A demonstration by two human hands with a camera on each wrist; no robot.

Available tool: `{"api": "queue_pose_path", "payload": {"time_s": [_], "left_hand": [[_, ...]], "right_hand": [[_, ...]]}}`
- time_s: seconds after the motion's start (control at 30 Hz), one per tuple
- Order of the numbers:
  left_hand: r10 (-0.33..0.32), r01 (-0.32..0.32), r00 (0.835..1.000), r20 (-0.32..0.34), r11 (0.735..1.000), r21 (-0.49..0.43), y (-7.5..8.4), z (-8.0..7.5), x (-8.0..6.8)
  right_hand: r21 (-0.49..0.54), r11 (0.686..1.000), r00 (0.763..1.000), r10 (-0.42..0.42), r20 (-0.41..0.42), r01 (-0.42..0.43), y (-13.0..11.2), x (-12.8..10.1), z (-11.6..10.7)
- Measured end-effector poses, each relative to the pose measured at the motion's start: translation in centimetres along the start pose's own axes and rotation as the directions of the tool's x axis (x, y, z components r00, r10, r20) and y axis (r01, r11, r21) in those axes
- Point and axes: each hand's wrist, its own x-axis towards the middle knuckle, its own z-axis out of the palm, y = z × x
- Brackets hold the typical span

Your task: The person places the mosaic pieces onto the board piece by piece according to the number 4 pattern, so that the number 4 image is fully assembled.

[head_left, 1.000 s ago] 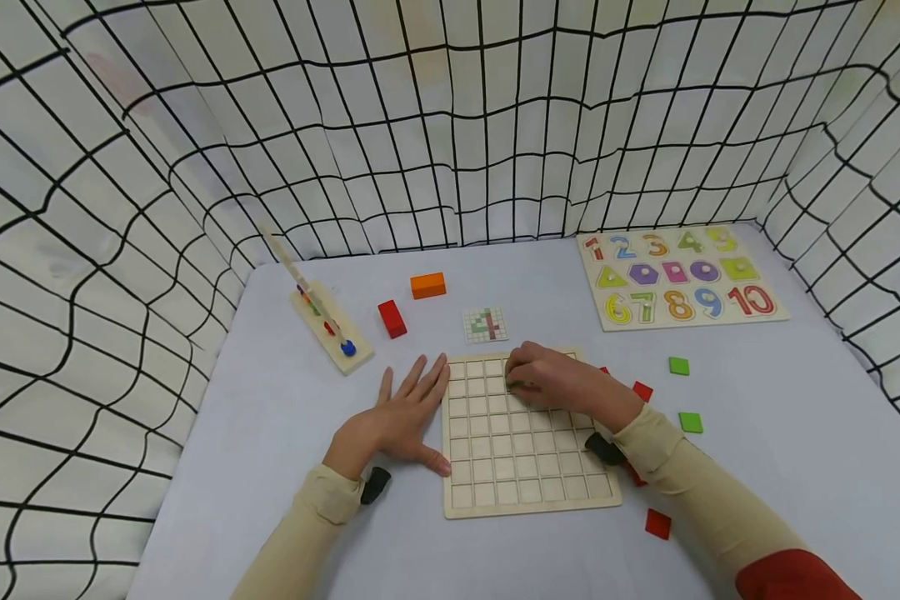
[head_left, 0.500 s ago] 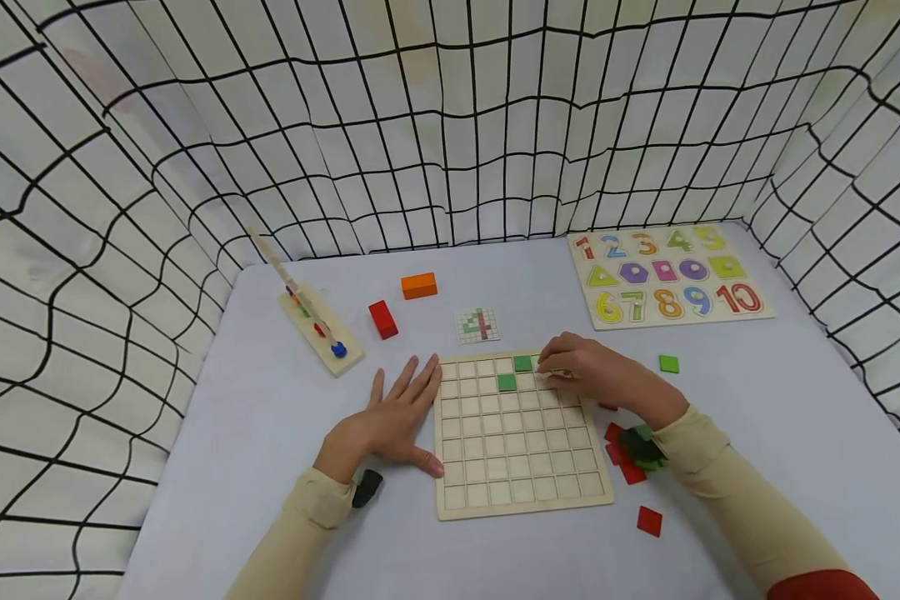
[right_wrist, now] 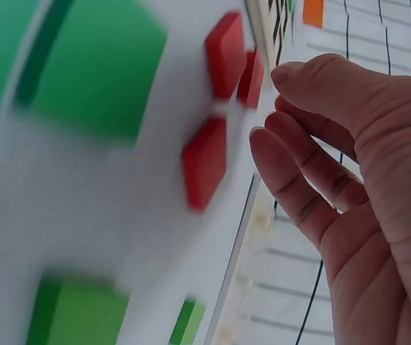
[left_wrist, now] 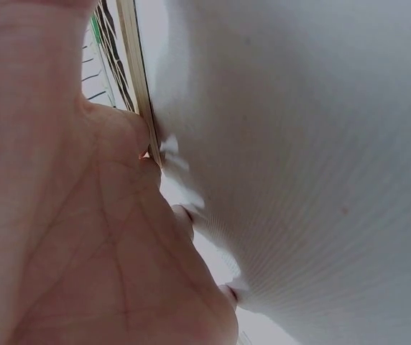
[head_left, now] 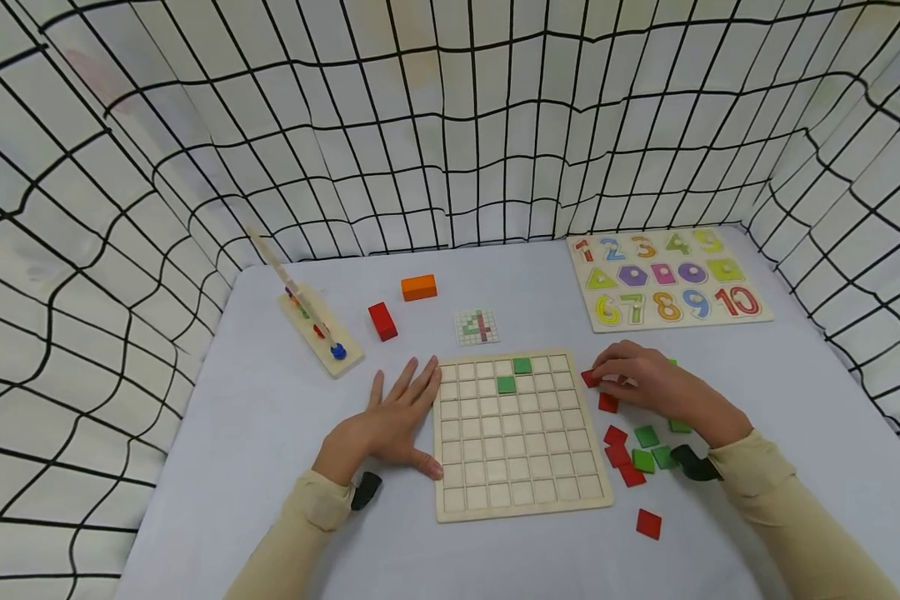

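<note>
A wooden grid board (head_left: 446, 437) lies in front of me, with two green square tiles (head_left: 506, 385) set in its upper cells. My left hand (head_left: 390, 427) rests flat beside the board, fingers spread, with fingertips and thumb at its left edge. Off the board's upper right corner, my right hand (head_left: 648, 382) reaches down over the loose tiles. Its fingertips are right at a red square tile (head_left: 589, 379). In the right wrist view, a gap shows between thumb and fingers (right_wrist: 284, 162), and red tiles (right_wrist: 225, 57) lie on the table just beyond them.
More red tiles (head_left: 617, 456) and green tiles (head_left: 643, 461) lie scattered right of the board. Behind it is a small pattern card (head_left: 477, 327). Red (head_left: 382, 321) and orange blocks (head_left: 418, 287), a bead stand (head_left: 318, 329) and a number puzzle (head_left: 671, 279) stand farther back, before black netting.
My right hand has moved right, off the board's upper rows to the red tiles. Two green tiles it covered now show in the grid. The left hand stays put.
</note>
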Motion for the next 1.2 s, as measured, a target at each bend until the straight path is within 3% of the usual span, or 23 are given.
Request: {"api": "queue_pose_path", "payload": {"time_s": [0.33, 0.6, 0.9, 1.2], "left_hand": [[0.005, -0.005, 1.000, -0.003, 1.000, 0.003, 0.0, 0.0, -0.1], [0.011, -0.011, 1.000, 0.010, 1.000, -0.004, 0.0, 0.1, -0.4], [0.014, -0.014, 1.000, 0.002, 1.000, -0.004, 0.0, 0.0, -0.5], [0.005, -0.005, 1.000, -0.004, 1.000, 0.001, 0.0, -0.2, -0.5]], "right_hand": [[-0.125, 0.989, 0.995, 0.076, -0.060, -0.083, 2.4, -3.1, -1.4], [-0.090, 0.958, 0.962, 0.273, -0.005, -0.273, 4.3, -5.4, -1.7], [-0.048, 0.955, 0.956, 0.291, -0.025, -0.292, 5.4, -6.2, -2.3], [-0.045, 0.966, 0.966, 0.254, -0.049, -0.256, 5.2, -5.8, -2.7]]}}
